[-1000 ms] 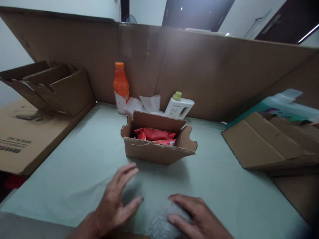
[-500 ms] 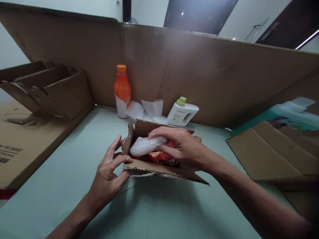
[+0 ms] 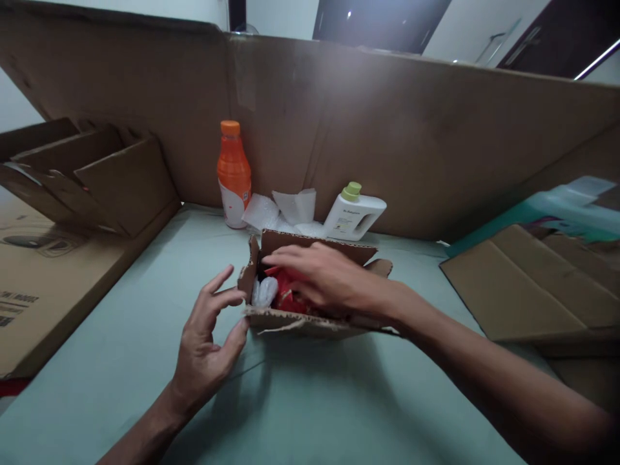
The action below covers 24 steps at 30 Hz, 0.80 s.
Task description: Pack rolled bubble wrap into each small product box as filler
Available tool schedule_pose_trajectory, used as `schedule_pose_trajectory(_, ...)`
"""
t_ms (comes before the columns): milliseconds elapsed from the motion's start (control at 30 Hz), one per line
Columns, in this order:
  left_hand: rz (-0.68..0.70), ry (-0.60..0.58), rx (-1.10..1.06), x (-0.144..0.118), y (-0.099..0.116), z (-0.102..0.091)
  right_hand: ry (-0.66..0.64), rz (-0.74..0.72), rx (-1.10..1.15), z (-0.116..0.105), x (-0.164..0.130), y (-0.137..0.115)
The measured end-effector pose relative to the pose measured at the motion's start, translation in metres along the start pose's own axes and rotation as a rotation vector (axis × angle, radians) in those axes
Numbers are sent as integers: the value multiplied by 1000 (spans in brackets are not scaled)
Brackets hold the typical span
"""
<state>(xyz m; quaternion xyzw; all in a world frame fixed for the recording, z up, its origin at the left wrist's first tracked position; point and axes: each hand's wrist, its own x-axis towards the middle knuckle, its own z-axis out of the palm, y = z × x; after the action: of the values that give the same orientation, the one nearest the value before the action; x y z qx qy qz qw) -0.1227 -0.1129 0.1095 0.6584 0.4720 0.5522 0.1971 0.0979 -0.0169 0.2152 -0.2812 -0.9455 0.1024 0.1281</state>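
In front of me on the table stands a small cardboard box [image 3: 290,321] with its flaps up. Inside it lies a shiny red packet [image 3: 287,298], with a wad of bubble wrap [image 3: 265,292] tucked at the left end. My left hand [image 3: 206,339] is beside the box's left end, its fingers spread and the tips at the cardboard edge. My right hand [image 3: 324,278] reaches into the box over the red packet, fingers stretched to the left. Its fingertips are slightly blurred, and part of the packet is hidden under it.
Behind the box are an orange bottle [image 3: 234,174], loose bubble wrap [image 3: 293,208] and a white bottle with a green cap [image 3: 356,216]. Cardboard boxes [image 3: 130,187] stand at left. A teal-filled container [image 3: 513,223] lies behind another box [image 3: 513,284] at right. Tall cardboard [image 3: 387,135] walls the back.
My right hand has let go of the bubble wrap, which now sits down in the box's left end. The near flap no longer leans out as far, and my left fingers have loosened from it.
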Motion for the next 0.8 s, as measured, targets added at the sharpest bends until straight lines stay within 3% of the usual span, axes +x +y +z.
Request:
schedule_pose_trajectory(67, -79, 37, -119, 2, -9, -1, 250, 187, 37, -25, -40, -9)
schedule_pose_trajectory(133, -141, -30, -202, 6, -23, 0, 569, 469, 10, -34, -90, -21)
schedule_pose_trajectory(233, -233, -219, -298, 10, -44, 7, 916, 899, 32, -7, -159, -30)
schedule_pose_trajectory(267, -261, -264, -324, 10, -49, 11, 937, 939, 105, 12, -174, -29)
schedule_pose_trajectory(333, -316, -319, -350, 7, -55, 23, 813, 979, 255, 55, -186, -22)
schedule_pose_trajectory(433, -378, -319, -368, -3, -54, 44, 715, 957, 438, 111, -172, -10)
schedule_pose_trajectory(500, -402, -280, -370, -13, -50, 55, 731, 930, 508, 132, -156, -8)
schedule_pose_trajectory(600, -434, -197, -279, -32, -41, 48, 779, 925, 550, 143, -139, -20)
schedule_pose_trajectory(700, -484, -148, -147, -50, -28, 11, 774, 870, 583, 143, -126, -43)
schedule_pose_trajectory(800, -516, -106, -100, -51, -11, -21, 725, 722, 638, 132, -113, -58)
